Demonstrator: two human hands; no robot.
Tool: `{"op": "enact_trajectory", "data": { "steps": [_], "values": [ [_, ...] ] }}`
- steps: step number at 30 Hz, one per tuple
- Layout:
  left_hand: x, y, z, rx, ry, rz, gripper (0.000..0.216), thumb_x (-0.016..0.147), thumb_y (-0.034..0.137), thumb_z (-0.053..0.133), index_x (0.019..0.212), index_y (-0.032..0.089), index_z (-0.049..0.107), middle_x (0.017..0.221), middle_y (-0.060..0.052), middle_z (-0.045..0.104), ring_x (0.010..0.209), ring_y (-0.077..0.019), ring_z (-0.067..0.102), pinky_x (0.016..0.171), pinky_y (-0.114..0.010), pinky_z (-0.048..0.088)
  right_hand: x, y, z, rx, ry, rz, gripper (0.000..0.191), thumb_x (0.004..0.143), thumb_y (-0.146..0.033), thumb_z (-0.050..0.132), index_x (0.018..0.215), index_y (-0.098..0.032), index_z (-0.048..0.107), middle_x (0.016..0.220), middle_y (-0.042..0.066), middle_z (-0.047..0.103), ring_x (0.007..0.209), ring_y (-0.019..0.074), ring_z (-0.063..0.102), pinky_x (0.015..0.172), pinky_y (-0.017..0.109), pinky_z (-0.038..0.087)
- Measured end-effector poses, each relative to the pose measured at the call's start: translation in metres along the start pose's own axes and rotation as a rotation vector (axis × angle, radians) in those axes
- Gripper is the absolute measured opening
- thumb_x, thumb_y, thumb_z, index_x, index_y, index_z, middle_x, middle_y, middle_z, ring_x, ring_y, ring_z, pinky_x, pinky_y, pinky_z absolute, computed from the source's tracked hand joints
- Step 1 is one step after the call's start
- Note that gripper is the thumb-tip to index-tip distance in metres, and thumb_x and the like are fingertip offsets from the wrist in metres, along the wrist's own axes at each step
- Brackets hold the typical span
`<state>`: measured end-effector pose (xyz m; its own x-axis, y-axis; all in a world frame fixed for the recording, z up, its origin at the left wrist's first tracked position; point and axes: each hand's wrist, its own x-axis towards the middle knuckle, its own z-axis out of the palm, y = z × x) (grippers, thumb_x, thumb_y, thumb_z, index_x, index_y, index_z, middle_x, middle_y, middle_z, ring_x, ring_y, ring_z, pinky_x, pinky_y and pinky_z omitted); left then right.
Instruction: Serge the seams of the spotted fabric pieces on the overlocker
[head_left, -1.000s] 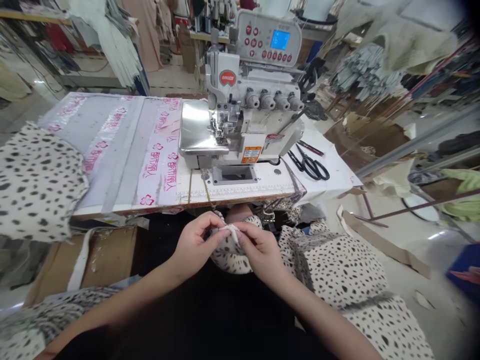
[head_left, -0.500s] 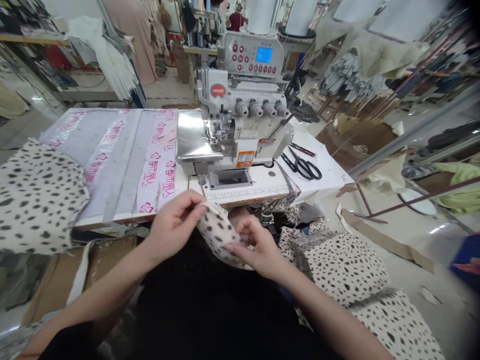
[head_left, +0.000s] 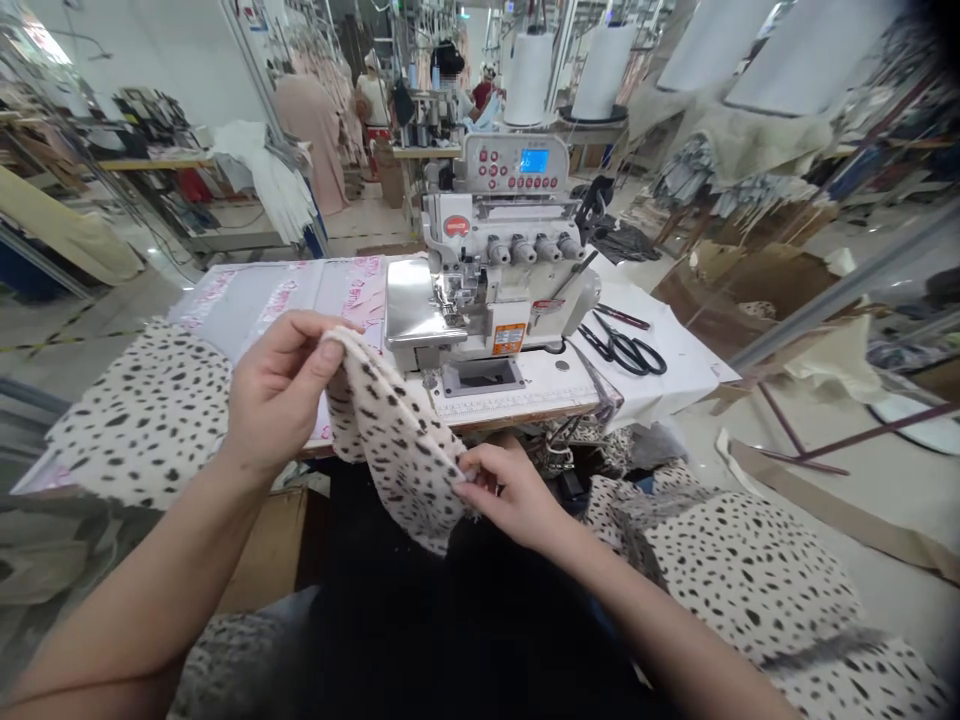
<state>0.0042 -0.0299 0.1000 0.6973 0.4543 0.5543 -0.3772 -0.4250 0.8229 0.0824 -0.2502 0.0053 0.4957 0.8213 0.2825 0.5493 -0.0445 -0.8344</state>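
Observation:
A cream fabric piece with black spots (head_left: 397, 440) hangs between my two hands in front of the sewing machine. My left hand (head_left: 281, 385) pinches its upper left corner between thumb and fingers, raised over the table's front edge. Lower and to the right, my right hand (head_left: 506, 490) is closed on the other end of the same edge. The edge between them runs fairly straight, and the rest droops in a fold over my dark clothing. Behind it stands the white overlock sewing machine (head_left: 502, 260) with a shiny metal cover plate (head_left: 416, 300).
More spotted fabric (head_left: 161, 410) lies on the table's left side, over printed plastic sheeting. Black scissors (head_left: 626, 350) rest right of the machine. A heap of spotted fabric (head_left: 750, 560) is low at right. Thread cones (head_left: 529, 78) stand behind the machine; people are in the distance.
My left hand has moved left and up with its corner, so the bunched fabric is now stretched out between my hands. My right hand keeps its grip. The camera view has tilted up.

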Motion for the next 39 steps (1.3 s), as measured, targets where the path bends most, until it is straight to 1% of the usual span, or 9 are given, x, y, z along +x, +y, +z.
{"op": "enact_trajectory", "data": {
  "steps": [5, 10, 17, 24, 26, 28, 32, 35, 39],
  "values": [
    [0.004, 0.008, -0.002, -0.043, 0.005, 0.028, 0.015, 0.078, 0.028, 0.063, 0.084, 0.015, 0.059, 0.076, -0.001, 0.058, 0.067, -0.0094, 0.052, 0.062, -0.02, 0.042, 0.018, 0.008, 0.019, -0.297, 0.105, -0.135, 0.021, 0.076, -0.03, 0.067, 0.066, -0.018, 0.052, 0.072, 0.003, 0.054, 0.076, 0.0192, 0.047, 0.068, 0.031, 0.04],
    [0.018, 0.009, -0.021, -0.084, 0.202, 0.159, 0.013, 0.075, 0.022, 0.066, 0.082, 0.014, 0.059, 0.072, 0.002, 0.057, 0.065, -0.0065, 0.05, 0.063, -0.017, 0.041, 0.018, -0.011, 0.009, -0.221, 0.183, -0.195, 0.028, 0.08, -0.026, 0.06, 0.058, -0.019, 0.045, 0.07, 0.003, 0.054, 0.081, 0.0192, 0.049, 0.075, 0.033, 0.038],
    [0.013, -0.02, -0.052, -0.174, 0.296, -0.136, 0.017, 0.07, 0.021, 0.068, 0.078, 0.015, 0.054, 0.069, 0.004, 0.051, 0.063, -0.0053, 0.046, 0.061, -0.015, 0.041, 0.013, -0.022, -0.005, -0.117, 0.027, -0.091, 0.038, 0.08, -0.028, 0.059, 0.05, -0.019, 0.039, 0.057, -0.002, 0.042, 0.06, 0.0132, 0.043, 0.055, 0.025, 0.034],
    [0.093, -0.01, -0.068, 0.423, 0.536, 0.386, 0.013, 0.081, 0.017, 0.055, 0.086, 0.005, 0.055, 0.081, 0.0, 0.053, 0.077, -0.0065, 0.046, 0.078, -0.019, 0.038, 0.04, -0.072, 0.01, -0.005, -0.093, -0.21, 0.035, 0.077, -0.026, 0.063, 0.053, -0.019, 0.038, 0.058, -0.003, 0.043, 0.058, 0.0106, 0.043, 0.053, 0.022, 0.033],
    [0.115, -0.02, -0.046, 0.576, 0.355, 0.344, 0.013, 0.084, 0.017, 0.05, 0.087, 0.006, 0.055, 0.089, -0.001, 0.052, 0.087, -0.0082, 0.045, 0.085, -0.021, 0.036, 0.042, -0.063, 0.028, 0.047, -0.064, -0.181, 0.034, 0.076, -0.024, 0.062, 0.053, -0.019, 0.037, 0.06, -0.004, 0.042, 0.056, 0.0097, 0.043, 0.051, 0.021, 0.032],
    [0.123, -0.038, -0.014, 0.606, -0.023, 0.176, 0.015, 0.085, 0.021, 0.046, 0.086, 0.01, 0.057, 0.084, 0.0, 0.055, 0.083, -0.0088, 0.047, 0.081, -0.022, 0.038, 0.036, -0.037, 0.051, 0.035, -0.053, -0.114, 0.033, 0.074, -0.02, 0.062, 0.053, -0.019, 0.037, 0.058, -0.004, 0.042, 0.055, 0.0098, 0.044, 0.049, 0.021, 0.033],
    [0.103, -0.068, 0.039, 0.573, -0.472, 0.096, 0.016, 0.081, 0.027, 0.05, 0.076, 0.017, 0.062, 0.075, 0.001, 0.061, 0.07, -0.0115, 0.055, 0.066, -0.023, 0.042, 0.014, 0.023, 0.075, -0.131, -0.203, 0.059, 0.027, 0.059, -0.01, 0.069, 0.051, -0.02, 0.046, 0.048, -0.004, 0.049, 0.045, 0.0118, 0.045, 0.042, 0.023, 0.03],
    [0.09, -0.069, 0.051, 0.541, -0.624, 0.07, 0.015, 0.081, 0.027, 0.049, 0.077, 0.019, 0.062, 0.081, 0.0, 0.063, 0.075, -0.0136, 0.057, 0.068, -0.024, 0.042, 0.024, 0.035, 0.045, -0.147, -0.158, 0.083, 0.013, 0.064, -0.017, 0.069, 0.061, -0.023, 0.057, 0.055, -0.002, 0.059, 0.048, 0.0146, 0.052, 0.045, 0.025, 0.035],
    [0.089, -0.063, 0.054, 0.526, -0.654, 0.022, 0.015, 0.082, 0.028, 0.047, 0.079, 0.019, 0.059, 0.081, 0.0, 0.061, 0.076, -0.0142, 0.055, 0.069, -0.025, 0.04, 0.084, 0.023, -0.021, -0.072, 0.223, 0.078, 0.015, 0.083, -0.023, 0.05, 0.095, -0.02, 0.059, 0.079, 0.002, 0.062, 0.064, 0.0143, 0.055, 0.059, 0.025, 0.042]
  ]
}}
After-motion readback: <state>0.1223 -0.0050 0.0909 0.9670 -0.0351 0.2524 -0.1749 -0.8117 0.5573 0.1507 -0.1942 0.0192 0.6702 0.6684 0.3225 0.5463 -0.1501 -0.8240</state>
